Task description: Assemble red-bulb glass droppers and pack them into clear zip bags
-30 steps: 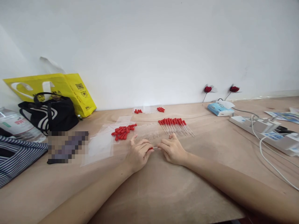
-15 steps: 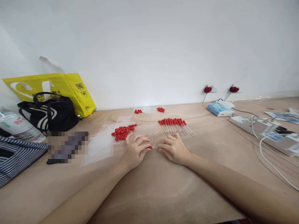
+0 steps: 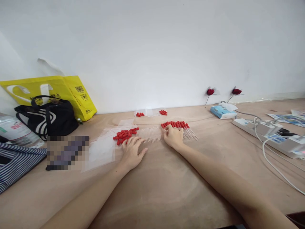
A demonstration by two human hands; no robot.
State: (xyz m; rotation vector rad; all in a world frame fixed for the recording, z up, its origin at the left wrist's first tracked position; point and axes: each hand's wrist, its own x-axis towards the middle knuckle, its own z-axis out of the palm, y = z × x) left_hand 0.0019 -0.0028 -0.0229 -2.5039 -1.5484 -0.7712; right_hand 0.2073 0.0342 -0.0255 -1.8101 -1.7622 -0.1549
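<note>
- In the head view, the only one I am working from, the left hand (image 3: 132, 153) is resting at the near edge of the loose red pieces (image 3: 122, 137); its fingers are standing apart, the thumb is pointing right, and I am seeing nothing gripped in it.
- The right hand (image 3: 173, 136) is covering the left part of the row of red-tipped sticks (image 3: 178, 124), its fingers curling by the leftmost heads; the palm side is hidden, so I cannot tell whether it is pinching a stick.
- Between and slightly beyond the hands, the pale sticks (image 3: 151, 134) are lying side by side on the table (image 3: 152, 190).
- Left of the red pile, plastic bags (image 3: 101, 154) are lying flat.
- I am judging the red-tipped sticks to be very light, with thin, fairly stiff shafts and smooth heads (I am going by looks alone; the material is too small to make out).
- For a hold, I am favouring a fingertip pinch just below one head, since a broad grasp would be risking bent shafts and dragged neighbours.
</note>
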